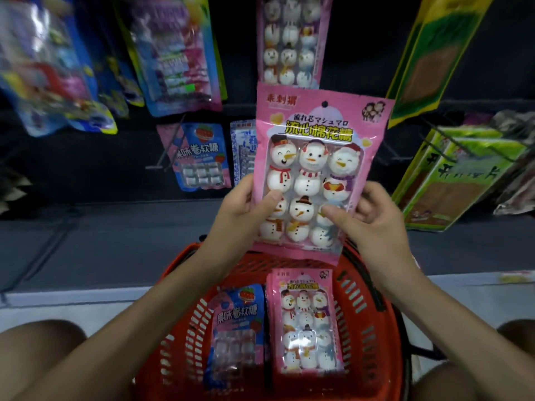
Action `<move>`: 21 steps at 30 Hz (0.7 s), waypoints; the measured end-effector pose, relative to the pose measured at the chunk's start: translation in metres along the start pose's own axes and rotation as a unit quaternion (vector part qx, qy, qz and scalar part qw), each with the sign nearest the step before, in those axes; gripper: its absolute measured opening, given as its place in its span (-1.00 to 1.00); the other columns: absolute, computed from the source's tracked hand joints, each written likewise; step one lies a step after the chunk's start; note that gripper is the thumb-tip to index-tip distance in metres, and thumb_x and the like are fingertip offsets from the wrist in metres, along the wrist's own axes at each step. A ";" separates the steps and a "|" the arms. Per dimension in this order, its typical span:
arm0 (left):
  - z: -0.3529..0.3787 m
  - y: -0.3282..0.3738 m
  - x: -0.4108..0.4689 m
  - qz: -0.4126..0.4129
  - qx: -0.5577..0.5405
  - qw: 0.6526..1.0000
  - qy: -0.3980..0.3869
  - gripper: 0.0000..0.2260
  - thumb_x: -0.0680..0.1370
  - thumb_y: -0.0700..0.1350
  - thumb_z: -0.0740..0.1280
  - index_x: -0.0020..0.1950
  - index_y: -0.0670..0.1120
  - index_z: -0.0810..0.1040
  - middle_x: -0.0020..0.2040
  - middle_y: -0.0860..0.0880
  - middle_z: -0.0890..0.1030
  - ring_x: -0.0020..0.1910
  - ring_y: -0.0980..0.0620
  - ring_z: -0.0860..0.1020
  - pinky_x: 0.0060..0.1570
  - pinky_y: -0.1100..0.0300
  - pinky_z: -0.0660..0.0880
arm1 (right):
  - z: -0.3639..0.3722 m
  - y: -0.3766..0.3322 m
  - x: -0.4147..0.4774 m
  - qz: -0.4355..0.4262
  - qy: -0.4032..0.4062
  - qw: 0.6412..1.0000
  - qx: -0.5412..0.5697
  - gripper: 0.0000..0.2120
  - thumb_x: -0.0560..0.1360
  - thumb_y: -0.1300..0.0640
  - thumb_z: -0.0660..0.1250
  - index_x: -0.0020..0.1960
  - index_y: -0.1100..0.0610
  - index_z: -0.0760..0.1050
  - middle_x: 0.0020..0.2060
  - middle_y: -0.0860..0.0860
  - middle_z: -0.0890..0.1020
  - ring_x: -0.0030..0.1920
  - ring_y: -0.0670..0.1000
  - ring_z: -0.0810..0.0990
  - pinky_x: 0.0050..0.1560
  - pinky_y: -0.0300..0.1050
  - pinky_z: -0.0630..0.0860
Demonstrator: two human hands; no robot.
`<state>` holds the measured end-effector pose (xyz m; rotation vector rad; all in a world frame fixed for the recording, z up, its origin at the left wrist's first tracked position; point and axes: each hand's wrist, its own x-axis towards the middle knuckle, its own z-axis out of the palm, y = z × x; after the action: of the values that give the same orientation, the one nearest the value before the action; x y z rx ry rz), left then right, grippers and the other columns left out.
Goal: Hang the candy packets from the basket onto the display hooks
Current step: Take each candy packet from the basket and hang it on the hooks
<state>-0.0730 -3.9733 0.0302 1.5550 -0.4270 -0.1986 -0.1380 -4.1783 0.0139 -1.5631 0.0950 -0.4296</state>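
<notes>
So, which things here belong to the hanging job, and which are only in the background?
Job: held snowman packet, gripped by left hand and right hand; red basket; second snowman packet and blue strawberry packet inside it.
Background: green packets at right; blurred packets at upper left; hung snowman packets above.

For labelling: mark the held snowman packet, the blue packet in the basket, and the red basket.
held snowman packet (318, 131): head view, on its yellow title.
blue packet in the basket (237, 316): head view, on its printed front.
red basket (362, 328): head view, on its right wall.
</notes>
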 end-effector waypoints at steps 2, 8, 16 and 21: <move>0.002 0.007 0.006 -0.009 0.008 1.000 0.014 -0.79 0.68 -0.10 0.35 0.31 0.05 0.56 0.18 0.06 0.71 0.16 0.08 0.68 0.19 0.00 0.63 | 0.002 -0.010 0.007 -0.011 0.012 1.000 0.013 -0.59 0.41 0.14 0.54 0.21 0.11 0.54 0.11 0.01 0.75 0.13 0.04 0.74 0.11 0.12 0.69; -0.004 0.033 0.032 0.006 0.047 0.998 0.047 -0.62 0.49 -0.14 0.59 0.23 0.09 0.57 0.11 0.07 0.71 0.07 0.02 0.71 0.08 -0.07 0.68 | 0.007 -0.043 0.033 -0.032 0.028 0.998 0.038 -0.71 0.51 0.20 0.49 0.21 0.09 0.56 0.05 0.06 0.76 0.06 0.10 0.76 0.05 0.18 0.70; 0.001 0.059 0.062 0.042 0.038 0.989 0.135 -0.84 0.62 -0.05 0.44 0.18 -0.01 0.60 0.05 0.01 0.69 -0.03 0.04 0.72 -0.16 0.21 0.66 | 0.010 -0.061 0.077 -0.021 0.041 0.998 0.037 -0.78 0.55 0.24 0.48 0.17 0.11 0.57 -0.01 0.06 0.77 0.00 0.10 0.77 0.07 0.27 0.69; -0.008 0.066 0.086 0.098 0.090 0.976 0.173 -0.80 0.63 0.10 0.38 0.03 -0.02 0.56 -0.10 0.05 0.65 -0.14 0.11 0.62 -0.05 0.00 0.62 | 0.016 -0.071 0.101 -0.022 0.039 0.999 0.028 -0.79 0.54 0.25 0.48 0.13 0.08 0.57 -0.06 0.07 0.77 -0.07 0.12 0.78 -0.01 0.20 0.70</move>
<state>-0.0010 -3.9984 0.1077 1.6730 -0.3253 0.2688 -0.0538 -4.1921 0.1051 -1.4959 0.1072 -0.5237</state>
